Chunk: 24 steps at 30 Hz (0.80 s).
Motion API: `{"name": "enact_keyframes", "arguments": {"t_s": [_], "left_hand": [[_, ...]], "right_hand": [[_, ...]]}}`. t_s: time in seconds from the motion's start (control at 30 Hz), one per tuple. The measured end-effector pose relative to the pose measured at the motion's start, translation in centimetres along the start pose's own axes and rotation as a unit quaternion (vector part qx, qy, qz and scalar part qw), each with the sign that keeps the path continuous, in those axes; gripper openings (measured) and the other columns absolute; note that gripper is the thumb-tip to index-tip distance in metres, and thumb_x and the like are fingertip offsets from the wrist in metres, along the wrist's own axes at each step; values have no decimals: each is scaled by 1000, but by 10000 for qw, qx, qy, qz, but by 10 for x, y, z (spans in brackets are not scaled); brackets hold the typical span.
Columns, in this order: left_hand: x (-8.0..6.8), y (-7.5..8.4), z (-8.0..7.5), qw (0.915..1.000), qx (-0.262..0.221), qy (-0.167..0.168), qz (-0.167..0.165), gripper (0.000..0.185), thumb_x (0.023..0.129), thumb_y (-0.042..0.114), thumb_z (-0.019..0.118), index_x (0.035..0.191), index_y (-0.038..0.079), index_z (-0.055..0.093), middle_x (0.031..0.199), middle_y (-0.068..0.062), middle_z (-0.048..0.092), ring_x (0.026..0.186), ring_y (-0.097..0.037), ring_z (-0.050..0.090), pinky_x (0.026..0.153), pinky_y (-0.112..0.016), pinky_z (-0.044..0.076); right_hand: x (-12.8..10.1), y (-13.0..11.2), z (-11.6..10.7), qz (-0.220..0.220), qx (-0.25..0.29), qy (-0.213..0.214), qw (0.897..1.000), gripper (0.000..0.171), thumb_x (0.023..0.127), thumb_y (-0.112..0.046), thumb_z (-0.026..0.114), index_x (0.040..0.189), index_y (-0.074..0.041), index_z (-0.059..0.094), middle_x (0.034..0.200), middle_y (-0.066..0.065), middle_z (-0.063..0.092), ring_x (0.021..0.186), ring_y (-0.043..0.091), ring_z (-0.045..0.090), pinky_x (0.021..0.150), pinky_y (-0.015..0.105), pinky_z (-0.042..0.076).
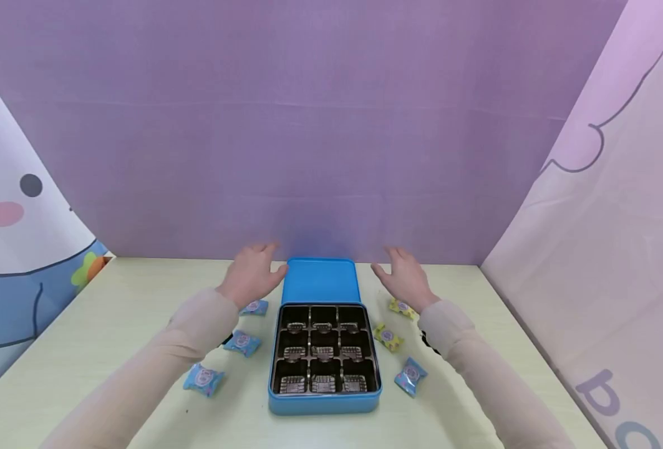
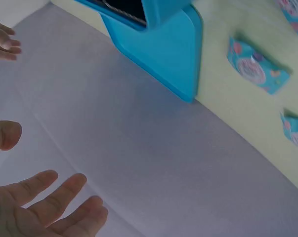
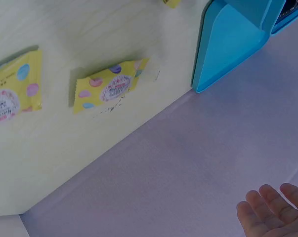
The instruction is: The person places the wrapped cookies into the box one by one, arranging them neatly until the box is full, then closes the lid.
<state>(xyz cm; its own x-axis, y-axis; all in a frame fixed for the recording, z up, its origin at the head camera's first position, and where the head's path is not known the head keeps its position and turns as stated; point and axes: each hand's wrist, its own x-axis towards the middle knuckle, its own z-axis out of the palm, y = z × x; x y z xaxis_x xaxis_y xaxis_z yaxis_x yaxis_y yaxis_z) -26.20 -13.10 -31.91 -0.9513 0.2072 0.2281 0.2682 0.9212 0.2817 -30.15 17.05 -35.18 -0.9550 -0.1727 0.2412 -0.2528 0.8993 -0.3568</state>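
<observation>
1. Purple backdrop (image 1: pixel 320 125) fills the far side; printed curtains hang left (image 1: pixel 11 249) and right (image 1: pixel 617 249).
2. Pale yellow-green desk (image 1: pixel 112 312) carries everything.
3. Blue tin (image 1: pixel 324 399) sits mid-desk, near centre, open; dark tray (image 1: pixel 324 355) inside has nine compartments in a three by three grid.
4. Lid (image 1: pixel 321 280) lies flat just beyond the tin, touching its far edge, its far end close to the backdrop.
5. Left hand (image 1: pixel 251 274) hovers just left of the lid; grip is spread, fingers straight, holding nothing. Thumb is near the lid's left edge; contact cannot be told.
6. Right hand (image 1: pixel 404 277) hovers just right of the lid, apart from it; grip is spread, fingers relaxed, holding nothing.
7. Three blue candies lie left of the tin: far (image 1: pixel 254 307), middle (image 1: pixel 242 343), near (image 1: pixel 203 379).
8. Two yellow candies lie right of the tin: far (image 1: pixel 401 307), nearer (image 1: pixel 388 337).
9. One blue candy (image 1: pixel 411 376) lies near right of the tin.
</observation>
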Motion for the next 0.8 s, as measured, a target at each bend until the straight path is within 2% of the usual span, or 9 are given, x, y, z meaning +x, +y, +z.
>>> {"name": "enact_keyframes", "arguments": {"t_s": [0.27,0.47,0.63,0.8], "left_hand": [[-24,11,4,9975,-669,-24,225,44,92,32,53,127,6,54,129,-15,54,115,-34,52,92,-50,46],[-40,15,6,9930,-1145,-130,271,36,92,29,53,123,11,58,129,-10,55,109,-29,57,88,-47,49],[-47,13,10,9855,-1663,-297,143,33,90,24,58,121,13,60,122,-6,60,108,-27,58,87,-44,50],[-47,8,17,9779,-2060,-360,-16,29,89,19,59,117,12,62,117,-6,63,109,-27,58,90,-41,49]], "right_hand": [[-18,6,2,-263,389,60,9989,53,93,-35,50,134,-3,44,135,18,46,126,36,40,102,53,35],[-29,10,3,-257,617,126,9977,48,93,-32,51,131,-2,48,129,18,52,116,35,50,95,51,43],[-40,14,4,-194,977,67,9950,46,93,-30,51,130,-2,49,128,17,53,113,34,53,92,50,45],[-49,20,4,-124,1182,67,9929,41,93,-26,53,126,-2,53,124,17,56,110,33,55,91,48,47]]}}
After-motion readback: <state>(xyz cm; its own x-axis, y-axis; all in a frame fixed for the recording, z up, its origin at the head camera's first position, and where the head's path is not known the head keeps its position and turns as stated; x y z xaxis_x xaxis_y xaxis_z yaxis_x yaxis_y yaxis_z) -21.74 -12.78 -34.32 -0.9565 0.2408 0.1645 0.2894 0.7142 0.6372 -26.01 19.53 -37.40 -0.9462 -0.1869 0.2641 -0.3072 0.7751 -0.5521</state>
